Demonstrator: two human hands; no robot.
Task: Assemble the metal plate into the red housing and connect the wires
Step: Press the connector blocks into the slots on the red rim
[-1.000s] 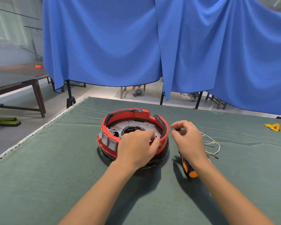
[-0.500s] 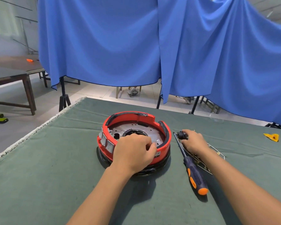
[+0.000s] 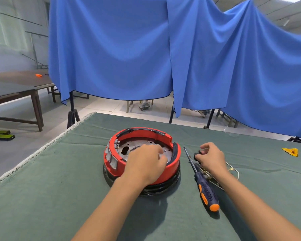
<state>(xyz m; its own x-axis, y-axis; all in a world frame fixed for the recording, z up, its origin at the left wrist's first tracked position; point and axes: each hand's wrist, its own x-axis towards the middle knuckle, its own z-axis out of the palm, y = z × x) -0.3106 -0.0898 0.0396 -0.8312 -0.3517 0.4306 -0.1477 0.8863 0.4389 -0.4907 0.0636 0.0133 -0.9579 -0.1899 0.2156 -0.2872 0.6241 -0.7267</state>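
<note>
The left hand (image 3: 146, 164) lies curled over the near rim of the red housing (image 3: 174, 164), its fingertips on the metal plate (image 3: 142, 145) seated inside. The right hand (image 3: 211, 158) pinches a small black part (image 3: 197, 156) just beside the screwdriver (image 3: 201, 180), above the wires (image 3: 232, 168) on the worktop (image 3: 59, 188).

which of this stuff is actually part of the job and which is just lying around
Part of the job:
- red housing
- metal plate lying inside it
- wires on the mat
- small black part pinched by the right hand
- left hand over the plate
- screwdriver, probably

Just lying about:
- yellow piece, far right
- orange object on the side table
- blue curtain
</note>
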